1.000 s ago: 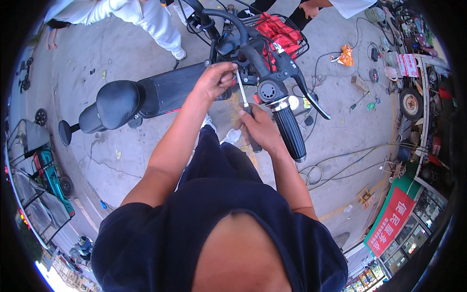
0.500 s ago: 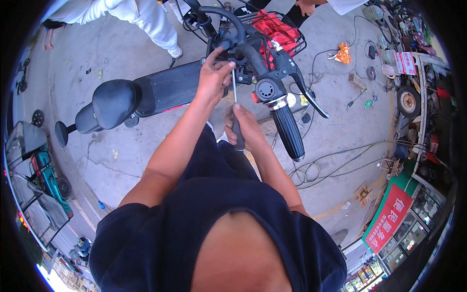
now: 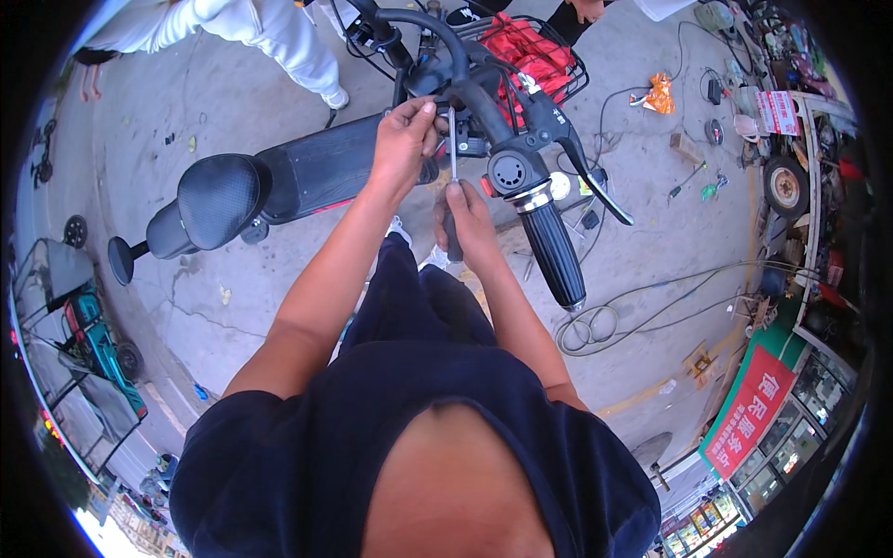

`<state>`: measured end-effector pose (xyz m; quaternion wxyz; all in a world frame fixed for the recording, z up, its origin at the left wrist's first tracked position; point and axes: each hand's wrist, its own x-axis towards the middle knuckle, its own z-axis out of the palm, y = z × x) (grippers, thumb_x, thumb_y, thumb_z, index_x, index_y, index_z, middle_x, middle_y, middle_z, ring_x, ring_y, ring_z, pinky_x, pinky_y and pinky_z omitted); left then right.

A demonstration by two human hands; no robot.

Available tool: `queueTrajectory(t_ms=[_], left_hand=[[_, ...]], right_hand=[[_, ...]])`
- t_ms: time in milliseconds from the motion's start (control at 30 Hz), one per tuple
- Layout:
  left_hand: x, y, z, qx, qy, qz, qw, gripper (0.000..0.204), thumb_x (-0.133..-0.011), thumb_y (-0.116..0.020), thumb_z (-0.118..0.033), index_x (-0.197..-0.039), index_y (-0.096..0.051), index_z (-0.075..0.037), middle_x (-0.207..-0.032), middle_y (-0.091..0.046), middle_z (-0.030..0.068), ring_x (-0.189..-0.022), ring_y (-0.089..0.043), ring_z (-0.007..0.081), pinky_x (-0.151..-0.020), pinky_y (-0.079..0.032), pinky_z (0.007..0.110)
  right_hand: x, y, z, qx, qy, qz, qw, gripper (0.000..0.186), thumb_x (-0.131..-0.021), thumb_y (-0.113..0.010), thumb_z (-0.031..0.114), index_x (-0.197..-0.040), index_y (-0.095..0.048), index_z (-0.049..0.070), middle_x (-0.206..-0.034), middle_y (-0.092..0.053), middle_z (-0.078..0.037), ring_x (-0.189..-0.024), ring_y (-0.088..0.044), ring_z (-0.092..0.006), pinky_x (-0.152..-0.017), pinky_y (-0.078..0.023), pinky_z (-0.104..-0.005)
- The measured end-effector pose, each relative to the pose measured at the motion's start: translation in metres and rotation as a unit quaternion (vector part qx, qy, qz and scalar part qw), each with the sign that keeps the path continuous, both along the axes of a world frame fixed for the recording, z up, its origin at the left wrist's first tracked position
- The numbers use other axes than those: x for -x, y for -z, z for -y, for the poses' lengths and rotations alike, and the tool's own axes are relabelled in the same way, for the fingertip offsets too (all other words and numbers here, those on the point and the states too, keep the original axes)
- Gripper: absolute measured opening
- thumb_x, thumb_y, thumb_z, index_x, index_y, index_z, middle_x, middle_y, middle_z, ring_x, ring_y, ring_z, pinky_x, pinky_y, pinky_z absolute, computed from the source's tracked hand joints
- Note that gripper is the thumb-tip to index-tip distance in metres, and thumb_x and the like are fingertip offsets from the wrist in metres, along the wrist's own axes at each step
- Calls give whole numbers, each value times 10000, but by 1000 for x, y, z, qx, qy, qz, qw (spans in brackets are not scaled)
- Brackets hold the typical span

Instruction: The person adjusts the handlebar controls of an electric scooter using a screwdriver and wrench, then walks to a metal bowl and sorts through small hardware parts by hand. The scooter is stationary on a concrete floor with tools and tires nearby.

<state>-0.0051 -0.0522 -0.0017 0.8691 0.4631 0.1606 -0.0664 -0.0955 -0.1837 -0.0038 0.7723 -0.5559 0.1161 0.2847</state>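
Note:
My right hand (image 3: 471,223) is wrapped round the dark handle of a screwdriver (image 3: 454,149). Its thin metal shaft points away from me, with the tip up against the dark parts below the handlebar (image 3: 484,113) of an electric bike. Close beside the tip, my left hand (image 3: 402,144) has its thumb and fingers pinched together near the steering column. What they hold, if anything, is too small to tell. To the right of my right hand are the black ribbed handlebar grip (image 3: 551,256) and the brake lever (image 3: 595,195).
The bike's padded seat (image 3: 217,189) and black deck (image 3: 326,163) extend left. A wire basket holds red cloth (image 3: 530,60). One person in white trousers (image 3: 293,51) stands at the far left, another beyond the basket. A hose (image 3: 642,321), cables and a wheel (image 3: 786,186) lie right.
The screwdriver and my right hand have moved slightly away from me, toward the steering column. My left fingers have drawn in from a spread pose to a tighter pinch.

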Motion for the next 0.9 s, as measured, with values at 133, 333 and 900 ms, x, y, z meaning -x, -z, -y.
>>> queueTrajectory(t_ms=[133, 333, 900], left_hand=[[3, 8, 4, 41, -23, -17, 999, 262, -943, -551, -150, -1092, -544, 66, -767, -605, 91, -469, -392, 69, -449, -324, 216], [2, 7, 7, 48, -39, -21, 998, 205, -925, -590, -151, -1023, -567, 26, -773, -621, 80, -464, -379, 62, -444, -282, 215], [-4, -7, -10, -42, 33, -17, 998, 295, -848, -644, -44, -1094, -552, 90, -881, -659, 152, -478, -385, 53, -443, -319, 189]], right_hand=[[0, -13, 1, 22, 2, -13, 1000, 405, -971, -454, 431, -879, -476, 37, -680, -478, -30, -432, -466, -111, -386, -365, -251], [2, -15, 6, 57, 5, -26, 998, 401, -968, -465, 423, -876, -487, 33, -667, -475, -31, -436, -473, -107, -388, -364, -248], [-25, -10, -58, 26, 328, 2, 944, 140, -866, -676, 159, -857, -608, 37, -704, -567, -1, -584, -483, -72, -541, -403, -228]])
